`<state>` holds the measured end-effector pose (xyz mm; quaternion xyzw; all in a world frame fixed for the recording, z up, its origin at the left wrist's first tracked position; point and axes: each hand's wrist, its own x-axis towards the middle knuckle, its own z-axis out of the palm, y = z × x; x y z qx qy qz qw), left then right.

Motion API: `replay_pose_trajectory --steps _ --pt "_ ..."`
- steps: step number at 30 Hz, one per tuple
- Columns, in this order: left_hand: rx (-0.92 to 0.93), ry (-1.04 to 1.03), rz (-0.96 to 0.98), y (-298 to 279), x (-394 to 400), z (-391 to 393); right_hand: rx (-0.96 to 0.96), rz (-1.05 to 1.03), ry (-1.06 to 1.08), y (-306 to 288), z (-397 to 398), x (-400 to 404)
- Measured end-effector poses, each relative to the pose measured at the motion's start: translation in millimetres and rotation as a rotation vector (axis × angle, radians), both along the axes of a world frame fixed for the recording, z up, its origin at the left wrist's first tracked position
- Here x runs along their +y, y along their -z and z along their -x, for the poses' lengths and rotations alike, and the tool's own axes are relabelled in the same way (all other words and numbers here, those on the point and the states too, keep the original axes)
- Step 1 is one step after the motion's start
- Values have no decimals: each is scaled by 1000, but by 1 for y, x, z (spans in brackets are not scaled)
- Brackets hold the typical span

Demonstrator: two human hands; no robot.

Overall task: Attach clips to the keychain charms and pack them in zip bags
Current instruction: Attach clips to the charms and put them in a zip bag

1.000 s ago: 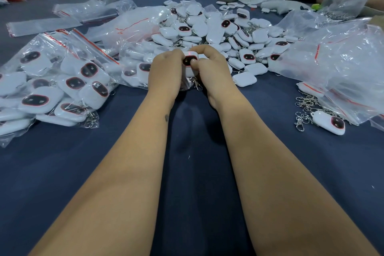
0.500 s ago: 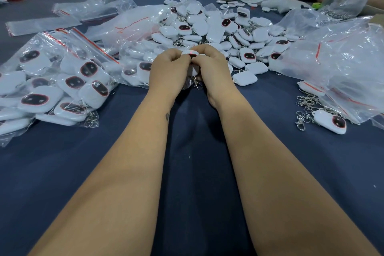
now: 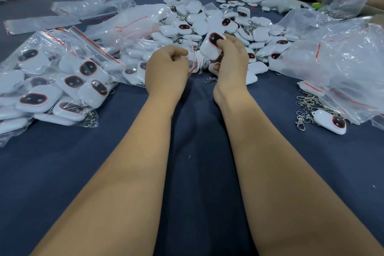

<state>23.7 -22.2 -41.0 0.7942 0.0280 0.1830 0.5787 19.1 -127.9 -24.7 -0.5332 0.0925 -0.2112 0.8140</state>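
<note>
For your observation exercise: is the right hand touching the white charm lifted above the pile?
Touching. The head view shows the right hand with fingers curled over the dark oval face of the white charm, gripping it with no gap between them.

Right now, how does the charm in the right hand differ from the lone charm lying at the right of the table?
The held charm is gripped by the right hand, raised over the pile; the lone charm lies flat on the table. The lone charm touches a bunch of metal clips; no clip shows on the held charm. Both are white with a dark, red-rimmed oval.
</note>
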Motion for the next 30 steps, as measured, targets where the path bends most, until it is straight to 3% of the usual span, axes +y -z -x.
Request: replay_pose_trajectory --steps 3,7,14,22,25,27,30 --pt "1 19 -119 1 0 0 -13 -140 -43 -2 -1 0" --pt "-24 41 -117 1 -1 3 -76 -233 -190 -3 2 3" --pt "-40 -16 31 -1 -1 5 13 323 -100 5 2 10" --pt "-206 -112 121 -10 -3 10 29 593 -81 9 4 11" --pt "-284 -109 157 -12 -3 12 7 797 -151 9 5 14" --pt "-312 -109 166 -12 -3 12 -23 807 -136 9 6 15" --pt "-300 -117 169 -10 -3 9 -26 660 19 6 4 12"
